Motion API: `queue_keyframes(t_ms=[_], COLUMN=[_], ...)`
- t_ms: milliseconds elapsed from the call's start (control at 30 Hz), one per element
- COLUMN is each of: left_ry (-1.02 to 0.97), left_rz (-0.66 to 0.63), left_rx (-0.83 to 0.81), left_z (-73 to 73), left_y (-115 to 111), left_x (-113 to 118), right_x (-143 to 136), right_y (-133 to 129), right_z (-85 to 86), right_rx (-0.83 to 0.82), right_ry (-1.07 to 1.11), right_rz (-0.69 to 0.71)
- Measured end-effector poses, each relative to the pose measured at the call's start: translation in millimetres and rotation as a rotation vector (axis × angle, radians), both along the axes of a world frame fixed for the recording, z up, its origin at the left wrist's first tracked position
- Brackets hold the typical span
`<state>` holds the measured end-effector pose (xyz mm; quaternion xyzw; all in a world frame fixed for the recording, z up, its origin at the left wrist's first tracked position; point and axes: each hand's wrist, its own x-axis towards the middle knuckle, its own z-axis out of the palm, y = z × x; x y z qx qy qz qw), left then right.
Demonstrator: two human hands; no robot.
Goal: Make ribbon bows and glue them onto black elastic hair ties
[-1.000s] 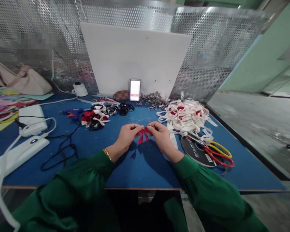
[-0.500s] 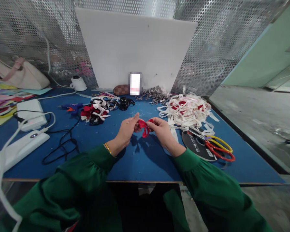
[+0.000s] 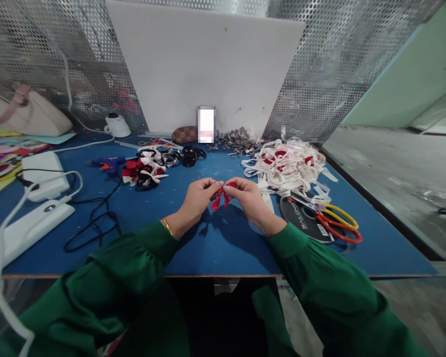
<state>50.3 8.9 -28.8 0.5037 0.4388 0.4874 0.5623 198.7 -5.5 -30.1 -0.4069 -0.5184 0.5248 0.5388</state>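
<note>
Above the blue table (image 3: 223, 248), my two hands pinch a small red ribbon bow (image 3: 216, 202) between thumbs and fingers. My left hand (image 3: 198, 198) closes on its left side, with the thumb laid along the top. On the other side my right hand (image 3: 250, 198) grips it, and the fingertips of both hands nearly meet. Two red tails hang down below the fingers; the bow's loops are mostly hidden. Left of my hands lies a pile of red, white and black bows with black hair ties (image 3: 144, 171).
To the right lie a heap of white ribbons (image 3: 286, 166), scissors with red and yellow handles (image 3: 338, 225) and a black spool (image 3: 301, 218). A glue gun (image 3: 109, 164), its black cord and a white power strip (image 3: 26, 235) are at the left. A phone (image 3: 206, 124) stands behind metal clips.
My left thumb has come down from its raised position onto the red bow. The tails now hang further apart, and my fingertips are closer together. The view has tilted slightly.
</note>
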Motion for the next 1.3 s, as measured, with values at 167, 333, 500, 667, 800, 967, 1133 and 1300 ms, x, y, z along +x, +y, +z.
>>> queue_keyframes(t_ms=[167, 333, 500, 667, 800, 967, 1133, 1300], left_ry=[-0.058, 0.010, -0.009, -0.058, -0.097, -0.104, -0.031, -0.014], left_rz=[-0.029, -0.083, -0.034, -0.002, 0.032, 0.024, -0.057, -0.043], left_rx=[-0.035, -0.028, -0.006, -0.039, -0.087, -0.112, -0.167, -0.103], left_z=[-0.9, -0.3, -0.5, -0.8, -2.1, -2.8, -2.7, -1.3], left_y=[1.9, 1.2, 1.8, 3.0, 4.1, 2.9, -2.4, -5.7], left_x=[-3.0, -4.2, -3.3, -3.9, -4.8, -4.0, -2.0, -0.9], right_x=[1.3, 4.4, 4.9, 6.4, 9.5, 11.3, 7.5, 5.1], right_y=[1.5, 4.2, 4.9, 6.5, 7.3, 7.8, 7.3, 6.6], right_z=[-1.2, -2.2, -2.7, -3.1, -0.2, 1.3, -0.7, -2.1], right_rx=[-0.040, -0.085, -0.134, -0.121, -0.135, -0.035, -0.020, 0.006], right_ry=[0.027, 0.057, 0.077, 0.055, 0.046, -0.034, -0.088, -0.121], right_rz=[-0.085, -0.097, -0.082, -0.102, -0.153, -0.165, -0.141, -0.139])
